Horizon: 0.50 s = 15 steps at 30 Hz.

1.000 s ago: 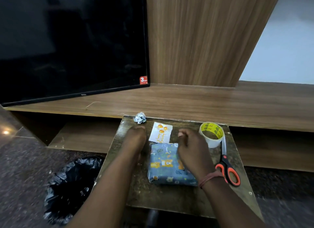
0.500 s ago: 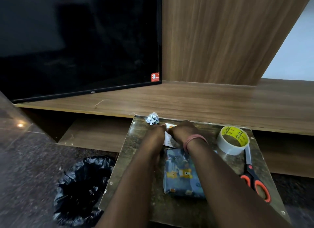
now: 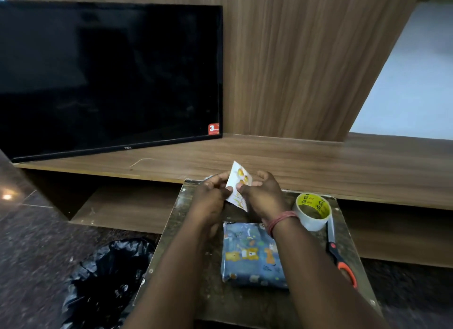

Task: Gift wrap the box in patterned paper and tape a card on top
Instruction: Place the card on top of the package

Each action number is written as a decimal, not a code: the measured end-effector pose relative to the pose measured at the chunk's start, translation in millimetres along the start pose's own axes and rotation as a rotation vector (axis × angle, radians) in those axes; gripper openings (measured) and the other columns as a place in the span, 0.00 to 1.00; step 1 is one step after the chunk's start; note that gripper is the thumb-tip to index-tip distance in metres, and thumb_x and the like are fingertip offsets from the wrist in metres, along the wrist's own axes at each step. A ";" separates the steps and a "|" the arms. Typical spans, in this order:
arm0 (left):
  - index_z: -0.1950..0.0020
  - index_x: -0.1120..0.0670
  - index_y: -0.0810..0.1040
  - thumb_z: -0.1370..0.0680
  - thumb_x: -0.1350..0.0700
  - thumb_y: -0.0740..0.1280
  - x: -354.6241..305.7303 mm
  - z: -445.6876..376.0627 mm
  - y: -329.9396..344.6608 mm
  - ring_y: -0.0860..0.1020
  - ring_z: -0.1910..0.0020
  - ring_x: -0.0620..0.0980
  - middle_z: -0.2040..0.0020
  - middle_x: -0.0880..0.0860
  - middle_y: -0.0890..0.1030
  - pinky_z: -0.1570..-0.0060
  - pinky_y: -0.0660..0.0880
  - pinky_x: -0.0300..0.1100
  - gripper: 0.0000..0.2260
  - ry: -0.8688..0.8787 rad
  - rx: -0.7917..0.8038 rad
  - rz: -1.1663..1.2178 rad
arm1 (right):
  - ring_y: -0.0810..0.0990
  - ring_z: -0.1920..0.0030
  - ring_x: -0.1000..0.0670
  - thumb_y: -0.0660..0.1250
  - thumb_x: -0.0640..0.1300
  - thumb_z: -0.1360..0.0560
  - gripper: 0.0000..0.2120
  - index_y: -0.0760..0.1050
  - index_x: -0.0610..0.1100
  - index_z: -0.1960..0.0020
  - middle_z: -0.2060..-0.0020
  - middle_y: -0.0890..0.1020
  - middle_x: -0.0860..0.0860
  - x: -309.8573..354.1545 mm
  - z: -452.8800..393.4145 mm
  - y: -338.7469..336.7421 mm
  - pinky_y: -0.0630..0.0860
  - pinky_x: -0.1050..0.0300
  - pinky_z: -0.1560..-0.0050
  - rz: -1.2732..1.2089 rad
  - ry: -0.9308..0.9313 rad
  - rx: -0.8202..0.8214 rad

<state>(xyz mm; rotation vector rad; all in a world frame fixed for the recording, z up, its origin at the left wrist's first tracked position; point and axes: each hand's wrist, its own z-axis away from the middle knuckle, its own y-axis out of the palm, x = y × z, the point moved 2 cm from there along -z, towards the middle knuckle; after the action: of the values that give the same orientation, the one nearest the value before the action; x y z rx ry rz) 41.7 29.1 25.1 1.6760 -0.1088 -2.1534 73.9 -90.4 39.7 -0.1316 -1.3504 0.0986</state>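
We are looking down from head height at a small worn desk [image 3: 176, 221] set in front of a long wooden shelf unit [image 3: 318, 162]. Both hands are raised just above the far end of the desk, holding 1 small white card [image 3: 239, 185] with orange shapes printed on it. The left hand [image 3: 212, 194] pinches the card's left edge between thumb and fingers; the right hand [image 3: 263, 194] pinches its right side the same way, so each grip is clamped on the card. The card is tilted, 1 corner pointing up and away from us.

Nearer to us, the box [image 3: 252, 252] lies flat on the desk, already covered in blue paper patterned with little bears. It sits below the right wrist and apart from the card.

We judge the step in hand to be placing the card on the box. To do it well, we would turn the printed face upward, lower it square to the box's edges near the middle of the top, and hold it flat with 1 hand while the other fetches tape.

Counting what we can see: 1 card, 1 wrapped box, 1 roll of clear tape [image 3: 312, 212] with a yellow core just right of the hands, 1 pair of orange-handled scissors [image 3: 339, 257] beside the box, 1 black bin bag [image 3: 107, 279] on the floor to the left, and 1 dark television [image 3: 105, 76] on the shelf.
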 end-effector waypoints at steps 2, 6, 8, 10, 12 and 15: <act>0.37 0.60 0.80 0.18 0.71 0.60 -7.8 5.4 0.1 0.85 0.55 0.56 0.46 0.63 0.86 0.54 0.82 0.49 0.15 0.014 0.031 -0.001 | 0.82 0.53 0.50 0.75 0.34 0.27 0.25 0.70 0.45 0.35 0.50 0.83 0.48 -1.7 8.8 -13.7 0.80 0.55 0.51 -0.085 -0.067 -0.055; 0.40 0.61 0.82 0.19 0.69 0.63 -8.9 19.5 1.2 0.85 0.57 0.58 0.47 0.64 0.86 0.59 0.82 0.49 0.12 0.021 0.052 -0.035 | 0.85 0.53 0.47 0.72 0.32 0.25 0.19 0.75 0.44 0.37 0.51 0.85 0.47 -9.2 34.2 -36.6 0.83 0.49 0.55 -0.166 -0.102 -0.085; 0.40 0.61 0.82 0.20 0.68 0.66 -9.4 26.0 5.1 0.85 0.53 0.61 0.46 0.64 0.85 0.55 0.82 0.54 0.11 0.021 0.065 -0.018 | 0.85 0.59 0.46 0.70 0.31 0.24 0.14 0.77 0.42 0.41 0.52 0.86 0.45 -11.3 47.3 -46.1 0.83 0.51 0.63 -0.225 -0.100 -0.083; 0.39 0.61 0.81 0.20 0.65 0.69 -9.7 33.7 7.2 0.84 0.53 0.59 0.46 0.63 0.86 0.55 0.83 0.52 0.10 0.020 0.055 0.025 | 0.85 0.62 0.45 0.70 0.32 0.23 0.11 0.77 0.40 0.42 0.53 0.86 0.43 -12.5 61.4 -53.9 0.82 0.54 0.67 -0.316 -0.055 -0.086; 0.38 0.62 0.80 0.21 0.65 0.69 -7.2 44.0 7.8 0.84 0.54 0.56 0.46 0.62 0.86 0.59 0.84 0.47 0.11 0.007 0.048 0.045 | 0.85 0.60 0.42 0.69 0.33 0.22 0.10 0.75 0.38 0.41 0.51 0.85 0.41 -14.3 72.2 -59.9 0.82 0.54 0.66 -0.381 0.002 -0.095; 0.37 0.64 0.79 0.20 0.68 0.68 3.5 60.5 4.7 0.85 0.59 0.52 0.45 0.63 0.86 0.64 0.82 0.41 0.12 -0.039 0.029 0.014 | 0.86 0.61 0.42 0.66 0.34 0.19 0.07 0.73 0.36 0.41 0.51 0.85 0.37 -18.2 81.2 -65.1 0.83 0.53 0.65 -0.406 0.055 -0.056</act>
<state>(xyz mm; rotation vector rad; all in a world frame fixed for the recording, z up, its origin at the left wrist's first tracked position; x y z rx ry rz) -14.9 12.3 40.0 1.6449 -0.1633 -2.1840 -9.6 -154.4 49.2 0.0941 -1.3012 -0.2826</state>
